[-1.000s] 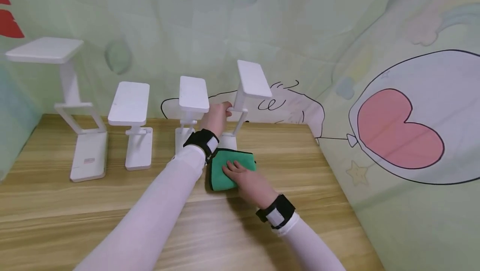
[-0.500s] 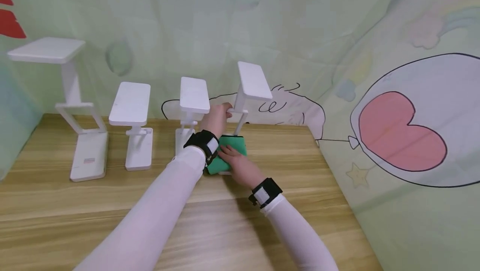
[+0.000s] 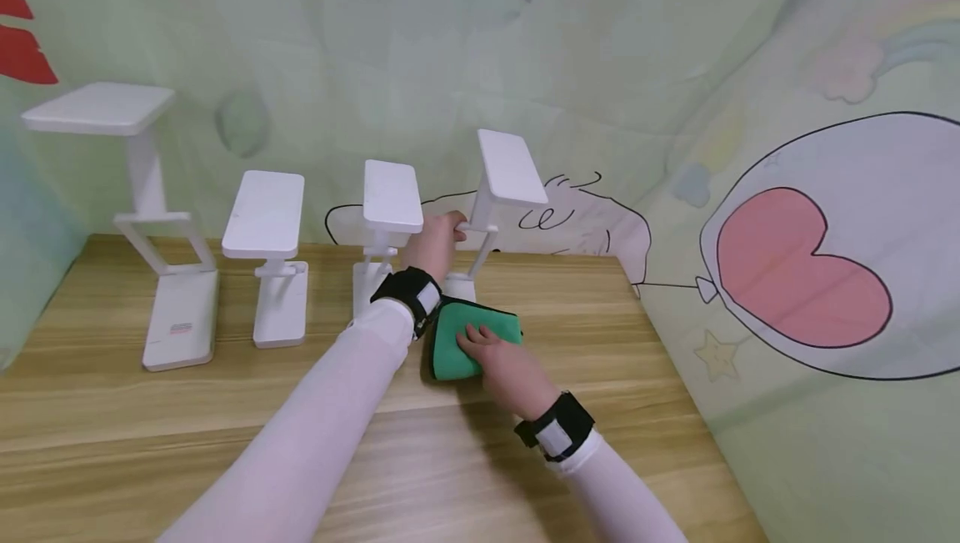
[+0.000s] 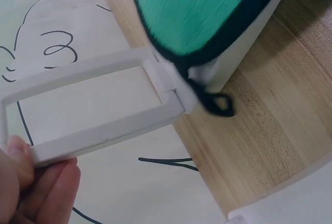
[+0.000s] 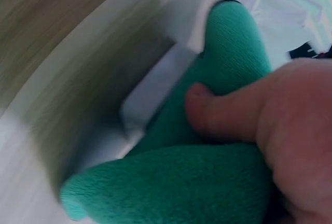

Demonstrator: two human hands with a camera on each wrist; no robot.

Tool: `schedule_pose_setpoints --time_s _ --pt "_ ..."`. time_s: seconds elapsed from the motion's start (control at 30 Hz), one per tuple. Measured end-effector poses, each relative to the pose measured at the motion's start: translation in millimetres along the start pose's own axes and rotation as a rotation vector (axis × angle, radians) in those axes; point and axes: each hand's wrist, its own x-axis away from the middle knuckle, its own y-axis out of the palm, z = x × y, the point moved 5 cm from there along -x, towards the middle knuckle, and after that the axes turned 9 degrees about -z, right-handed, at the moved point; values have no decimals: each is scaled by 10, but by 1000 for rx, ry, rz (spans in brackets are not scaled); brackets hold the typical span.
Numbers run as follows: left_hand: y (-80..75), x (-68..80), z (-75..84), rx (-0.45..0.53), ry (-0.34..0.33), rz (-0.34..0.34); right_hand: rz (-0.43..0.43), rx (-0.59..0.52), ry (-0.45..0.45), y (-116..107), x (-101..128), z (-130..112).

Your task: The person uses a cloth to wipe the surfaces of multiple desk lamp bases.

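A white folding phone stand (image 3: 512, 168) stands rightmost in a row at the back of the table. My left hand (image 3: 437, 244) pinches its hinged rectangular frame (image 4: 104, 130) between thumb and fingers. My right hand (image 3: 516, 372) holds a green cloth (image 3: 453, 353) with dark edging over the stand's base (image 3: 460, 287); most of the base is hidden beneath it. In the right wrist view the thumb lies across the bunched cloth (image 5: 171, 182), and a white edge of the base (image 5: 155, 86) shows beside it. A dark loop (image 4: 220, 105) hangs from the cloth's corner.
Three more white stands line up to the left: a tall one (image 3: 183, 322), a shorter one (image 3: 264, 213) and another (image 3: 393, 195) right beside my left forearm. Printed fabric walls (image 3: 600, 51) border the wooden table (image 3: 187, 443) behind and at the right.
The right hand slid the green cloth forward along the base, then drew it back toward me. The left hand has kept its hold on the stand's frame.
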Motion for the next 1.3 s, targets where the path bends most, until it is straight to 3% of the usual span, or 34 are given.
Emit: schedule_pose_setpoints --time_s 0.2,0.4,0.63,0.83,1.03,1.3 --pt "7 -4 11 11 -12 6 -73 -16 -98 2 31 -131" --pt "1 -9 24 -4 -9 -12 -41 -142 -234 34 -273 -33" --pt "13 -10 22 20 5 -36 32 -177 -174 52 -467 266" --pt "-5 -16 22 -3 15 -21 63 -160 -86 55 -289 339" --pt "3 -41 18 -16 3 -19 8 -104 -2 35 39 237" --pt "13 -45 13 -11 -12 -17 -93 -39 -51 44 212 -17"
